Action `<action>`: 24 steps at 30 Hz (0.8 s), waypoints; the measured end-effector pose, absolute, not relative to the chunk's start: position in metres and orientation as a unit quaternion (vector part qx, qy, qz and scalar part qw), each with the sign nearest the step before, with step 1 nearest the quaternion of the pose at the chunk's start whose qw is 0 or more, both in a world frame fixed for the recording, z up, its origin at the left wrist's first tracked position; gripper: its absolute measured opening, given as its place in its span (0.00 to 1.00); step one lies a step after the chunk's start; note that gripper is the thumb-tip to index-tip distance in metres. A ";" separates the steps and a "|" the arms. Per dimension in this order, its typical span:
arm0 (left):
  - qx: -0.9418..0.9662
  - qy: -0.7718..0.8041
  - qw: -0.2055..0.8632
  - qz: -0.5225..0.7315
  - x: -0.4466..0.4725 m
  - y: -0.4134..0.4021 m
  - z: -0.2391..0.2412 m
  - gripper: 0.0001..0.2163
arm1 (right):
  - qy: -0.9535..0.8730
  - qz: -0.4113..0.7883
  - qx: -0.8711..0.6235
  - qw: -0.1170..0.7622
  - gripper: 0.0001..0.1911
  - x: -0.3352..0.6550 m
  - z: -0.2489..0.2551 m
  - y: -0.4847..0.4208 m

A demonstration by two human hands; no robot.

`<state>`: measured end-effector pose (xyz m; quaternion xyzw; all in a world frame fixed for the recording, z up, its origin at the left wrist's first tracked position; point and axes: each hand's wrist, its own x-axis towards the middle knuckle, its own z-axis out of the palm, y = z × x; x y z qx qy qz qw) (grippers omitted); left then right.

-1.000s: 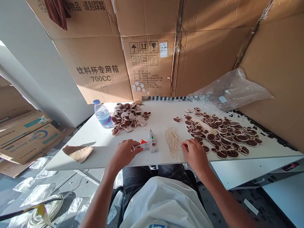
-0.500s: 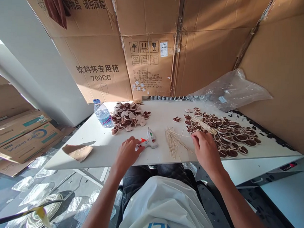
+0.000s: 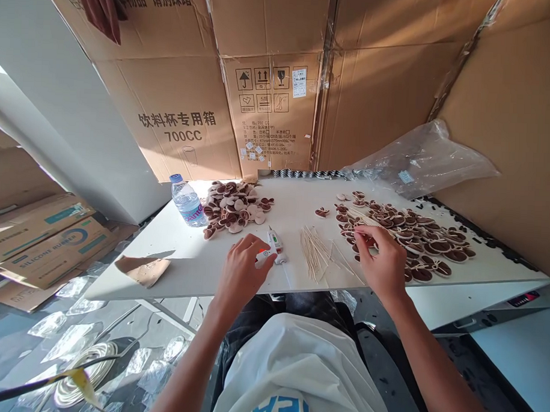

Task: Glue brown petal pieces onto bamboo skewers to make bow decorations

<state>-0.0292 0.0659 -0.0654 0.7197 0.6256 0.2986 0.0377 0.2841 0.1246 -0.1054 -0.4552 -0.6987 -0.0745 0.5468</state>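
My left hand (image 3: 244, 270) lies closed over the handle of a white glue gun (image 3: 273, 245) with an orange trigger, near the front edge of the white table (image 3: 293, 209). My right hand (image 3: 385, 265) is pinched at the near edge of a wide spread of brown-and-cream flat pieces (image 3: 422, 238); what the fingertips hold is too small to name. A loose bundle of thin wooden sticks (image 3: 313, 252) lies between my hands, a few fanned out to the right. More sticks rest on the spread of pieces.
A second heap of brown and cream pieces (image 3: 234, 207) sits at the back left beside a water bottle (image 3: 187, 203). Cardboard boxes (image 3: 183, 118) wall the table's back and right. A clear plastic bag (image 3: 421, 157) lies back right, a cardboard scrap (image 3: 142, 267) front left.
My left hand slid forward over the glue gun's handle. My right hand moved from the table's front edge up to the brown pieces, and a few sticks fanned out rightwards.
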 end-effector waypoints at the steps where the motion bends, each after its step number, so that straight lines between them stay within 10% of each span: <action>1: 0.724 0.618 0.042 0.303 -0.027 0.066 -0.066 0.04 | -0.687 -0.067 -0.457 0.561 0.07 0.284 -0.106 0.125; 19: 0.780 0.510 0.092 0.351 0.020 0.096 -0.085 0.23 | -0.580 0.223 -0.389 0.680 0.06 0.250 -0.096 0.109; 24: 0.815 0.481 0.098 0.308 0.036 0.124 -0.079 0.13 | -0.580 0.225 -0.391 0.678 0.07 0.248 -0.093 0.108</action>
